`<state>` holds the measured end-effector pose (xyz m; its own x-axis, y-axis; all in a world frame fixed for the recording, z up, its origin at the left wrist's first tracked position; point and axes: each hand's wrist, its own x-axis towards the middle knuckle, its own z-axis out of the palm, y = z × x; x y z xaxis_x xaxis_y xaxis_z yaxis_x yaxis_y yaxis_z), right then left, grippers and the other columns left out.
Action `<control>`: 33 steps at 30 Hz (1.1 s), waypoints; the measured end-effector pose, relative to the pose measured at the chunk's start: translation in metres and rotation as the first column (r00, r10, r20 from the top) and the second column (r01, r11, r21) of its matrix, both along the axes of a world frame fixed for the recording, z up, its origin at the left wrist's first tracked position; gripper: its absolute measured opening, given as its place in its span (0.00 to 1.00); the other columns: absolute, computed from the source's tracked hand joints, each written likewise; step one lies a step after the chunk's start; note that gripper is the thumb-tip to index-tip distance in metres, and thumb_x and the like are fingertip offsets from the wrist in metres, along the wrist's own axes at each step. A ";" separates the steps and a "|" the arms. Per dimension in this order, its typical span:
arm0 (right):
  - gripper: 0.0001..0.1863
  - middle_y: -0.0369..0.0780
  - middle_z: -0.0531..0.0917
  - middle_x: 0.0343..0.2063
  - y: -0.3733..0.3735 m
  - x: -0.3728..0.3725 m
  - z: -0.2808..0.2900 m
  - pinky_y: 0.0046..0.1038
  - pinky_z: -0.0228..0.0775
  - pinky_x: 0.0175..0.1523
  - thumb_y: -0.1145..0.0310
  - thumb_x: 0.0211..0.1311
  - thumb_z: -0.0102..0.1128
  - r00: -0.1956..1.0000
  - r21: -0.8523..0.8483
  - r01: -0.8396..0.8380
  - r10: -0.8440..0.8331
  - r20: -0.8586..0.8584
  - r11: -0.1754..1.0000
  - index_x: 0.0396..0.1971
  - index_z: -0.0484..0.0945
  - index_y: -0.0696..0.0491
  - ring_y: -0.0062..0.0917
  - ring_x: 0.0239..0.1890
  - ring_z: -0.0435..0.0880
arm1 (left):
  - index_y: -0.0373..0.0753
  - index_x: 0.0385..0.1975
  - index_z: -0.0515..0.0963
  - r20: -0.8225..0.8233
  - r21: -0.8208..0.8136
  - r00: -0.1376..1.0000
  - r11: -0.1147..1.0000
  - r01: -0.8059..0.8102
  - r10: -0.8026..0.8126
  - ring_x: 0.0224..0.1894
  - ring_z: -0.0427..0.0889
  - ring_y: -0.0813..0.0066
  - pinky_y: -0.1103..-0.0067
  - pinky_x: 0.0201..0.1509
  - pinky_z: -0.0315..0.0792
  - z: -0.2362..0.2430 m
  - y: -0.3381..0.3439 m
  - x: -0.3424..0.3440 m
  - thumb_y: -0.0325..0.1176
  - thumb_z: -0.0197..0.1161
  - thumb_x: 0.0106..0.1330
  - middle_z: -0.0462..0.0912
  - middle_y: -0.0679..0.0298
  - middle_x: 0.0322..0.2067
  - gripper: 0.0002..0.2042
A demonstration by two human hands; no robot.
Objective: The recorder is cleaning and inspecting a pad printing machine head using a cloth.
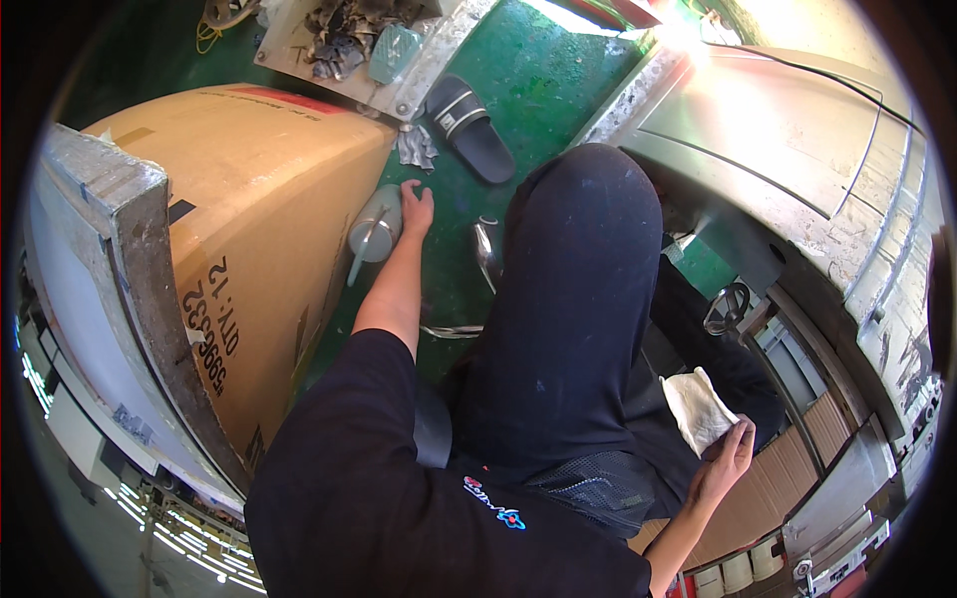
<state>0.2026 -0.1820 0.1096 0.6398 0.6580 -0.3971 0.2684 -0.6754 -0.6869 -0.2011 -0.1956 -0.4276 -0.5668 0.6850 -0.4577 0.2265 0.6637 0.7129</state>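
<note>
A grey-green tumbler [387, 206] with a round lid and a straw is beside the large cardboard box, its lid facing me. My left hand [417, 211] reaches down along the tumbler's right side, the visible fingers apart and slightly bent. It lies against or very close to the tumbler; contact cannot be made out. Over at the right, beside my thigh, a folded off-white cloth pad [698, 407] is pinched at its lower corner by the fingers of my right hand [731, 453]. The rest of the pad sticks up from the grip.
The large cardboard box [269, 189] stands at the left behind a metal-edged frame [150, 219]. A black slide sandal [474, 130] and a grey rag [417, 148] lie on the green floor. Chrome stool legs [485, 249] stand near my knee; a metal machine [768, 149] with a handwheel [727, 308] fills the right.
</note>
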 end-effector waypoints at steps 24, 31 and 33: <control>0.09 0.29 0.73 0.27 -0.007 0.010 -0.006 0.13 0.59 0.32 0.66 0.71 0.46 0.992 -0.075 -0.026 0.017 -0.127 0.997 0.38 0.72 0.55 0.08 0.27 0.68 | 0.44 0.69 0.39 0.548 -0.307 0.544 0.758 -0.575 0.635 0.70 0.50 0.56 0.58 0.70 0.39 0.040 0.024 0.001 0.47 0.35 0.69 0.47 0.54 0.69 0.31; 0.09 0.30 0.73 0.28 -0.002 0.008 -0.012 0.14 0.60 0.33 0.65 0.71 0.46 0.992 -0.049 -0.040 0.033 -0.122 0.998 0.39 0.72 0.55 0.09 0.28 0.69 | 0.43 0.69 0.33 0.688 -0.537 -0.044 0.467 -0.702 0.724 0.67 0.57 0.55 0.58 0.66 0.57 0.056 0.000 -0.002 0.44 0.41 0.70 0.47 0.57 0.68 0.34; 0.09 0.30 0.74 0.28 -0.002 0.008 -0.012 0.15 0.62 0.34 0.65 0.71 0.46 0.994 -0.054 -0.043 0.037 -0.106 0.998 0.39 0.72 0.56 0.09 0.29 0.70 | 0.42 0.69 0.33 0.587 -0.498 0.250 0.587 -0.638 0.770 0.67 0.58 0.56 0.58 0.66 0.58 0.054 0.001 0.006 0.46 0.41 0.70 0.41 0.58 0.70 0.34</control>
